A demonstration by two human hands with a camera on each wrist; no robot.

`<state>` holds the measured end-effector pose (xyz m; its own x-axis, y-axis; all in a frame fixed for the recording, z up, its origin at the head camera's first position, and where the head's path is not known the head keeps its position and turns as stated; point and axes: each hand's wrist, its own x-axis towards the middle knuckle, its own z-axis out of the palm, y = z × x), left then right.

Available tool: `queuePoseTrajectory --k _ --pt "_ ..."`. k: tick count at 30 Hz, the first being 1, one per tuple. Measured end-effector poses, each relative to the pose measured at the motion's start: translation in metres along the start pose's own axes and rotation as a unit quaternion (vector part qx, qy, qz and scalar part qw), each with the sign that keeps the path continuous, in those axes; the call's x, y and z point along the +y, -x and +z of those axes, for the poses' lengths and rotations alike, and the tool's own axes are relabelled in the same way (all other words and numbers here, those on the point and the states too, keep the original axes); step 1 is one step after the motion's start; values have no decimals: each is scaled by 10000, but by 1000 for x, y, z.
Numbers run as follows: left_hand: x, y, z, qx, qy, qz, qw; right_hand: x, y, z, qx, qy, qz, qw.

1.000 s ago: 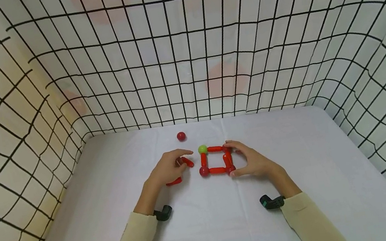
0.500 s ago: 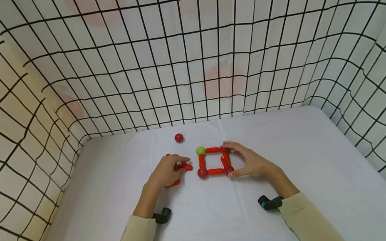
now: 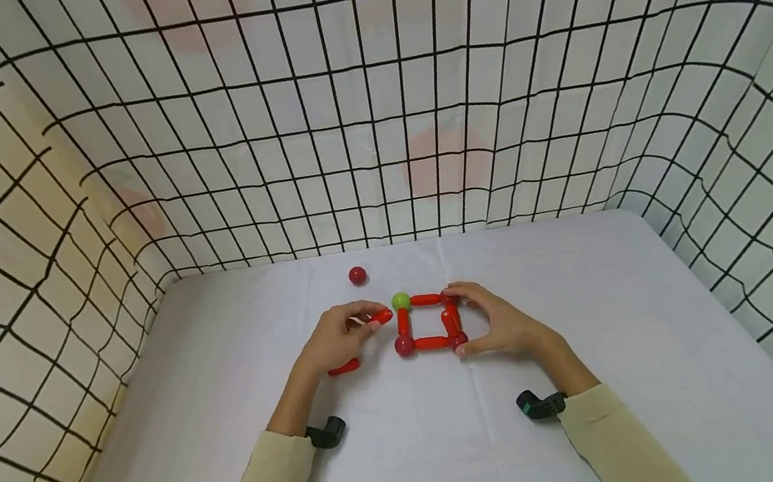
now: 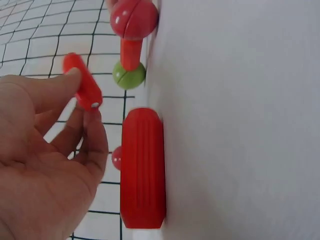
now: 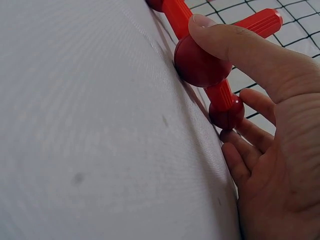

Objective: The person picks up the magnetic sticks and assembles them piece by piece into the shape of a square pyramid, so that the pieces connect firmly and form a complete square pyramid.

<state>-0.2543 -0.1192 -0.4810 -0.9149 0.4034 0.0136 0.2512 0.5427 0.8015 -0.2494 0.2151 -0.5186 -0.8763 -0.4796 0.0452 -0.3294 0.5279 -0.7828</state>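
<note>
My left hand (image 3: 336,340) pinches a red rod (image 4: 82,82) between thumb and fingers, raised off the table in the left wrist view. The rod's tip is close to the green ball (image 3: 401,301). That ball is one corner of a square of red rods and balls lying on the table. On the square's right side, my right hand (image 3: 502,324) grips it, thumb on the near red ball (image 5: 202,62) and fingers at the far red ball (image 5: 227,112). Another red rod (image 5: 260,22) sticks up from the near right corner.
A loose red rod (image 3: 344,367) lies beneath my left hand, large in the left wrist view. Farther back on the white table (image 3: 600,342) sits a single red ball (image 3: 357,276). Black wire mesh (image 3: 368,122) surrounds the table's back and sides.
My left hand has taken hold of a red rod, lifted it and turned it toward the green ball. The right hand keeps its place on the square.
</note>
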Motion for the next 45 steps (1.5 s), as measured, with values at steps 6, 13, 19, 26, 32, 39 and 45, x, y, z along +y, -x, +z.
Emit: queuePoseTrajectory --k 6,13,19,26,32,39,45 --pt "5 -1 7 -270 745 285 9964 0 0 0 -23 -22 -35 10000" --pt "8 -3 19 -500 828 488 9941 0 0 -1 -66 -110 20 9999" --pt "13 -4 26 -383 775 621 9943 0 0 -1 -67 -175 -15 9998" --pt "12 -5 31 -403 517 560 9963 2 -1 -1 -75 -188 -21 9998" --pt "10 -4 34 -436 416 728 9955 1 -1 -2 -115 -169 -61 9998" --pt "10 -3 33 -437 352 706 9959 3 -1 0 136 -195 -60 9997" --pt "9 -2 26 -45 595 605 9964 1 1 0 359 -111 88 9993"
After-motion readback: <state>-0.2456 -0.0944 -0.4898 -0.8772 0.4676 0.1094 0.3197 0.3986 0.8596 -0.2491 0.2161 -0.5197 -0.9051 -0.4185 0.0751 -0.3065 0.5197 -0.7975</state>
